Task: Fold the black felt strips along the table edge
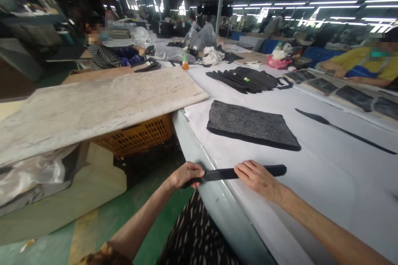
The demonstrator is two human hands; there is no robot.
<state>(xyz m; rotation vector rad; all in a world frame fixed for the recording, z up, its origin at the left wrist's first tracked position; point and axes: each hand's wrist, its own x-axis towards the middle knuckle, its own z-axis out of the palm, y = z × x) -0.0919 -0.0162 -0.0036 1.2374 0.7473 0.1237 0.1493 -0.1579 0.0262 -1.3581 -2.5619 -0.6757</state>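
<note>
A flat black fabric strip (221,174) lies across the near edge of the white table (326,190). Its left end is pinched between the thumb and fingers of my left hand (185,174), just off the table edge. Farther along, my right hand (256,179) is closed over the strip, fingers together and pressed down on it; the strip's blunt right end sticks out beyond. Just behind my hands sits a neat stack of dark grey fabric pieces (250,125). To the right, a long thin black strip (329,122) with a wider part lies on the table.
Black fabric pieces (245,79) are spread farther back. A worn board (108,99) adjoins on the left, above an orange crate (139,134). A small orange bottle (185,63) stands behind. One person in stripes (105,56) sits left, another in yellow (354,60) right.
</note>
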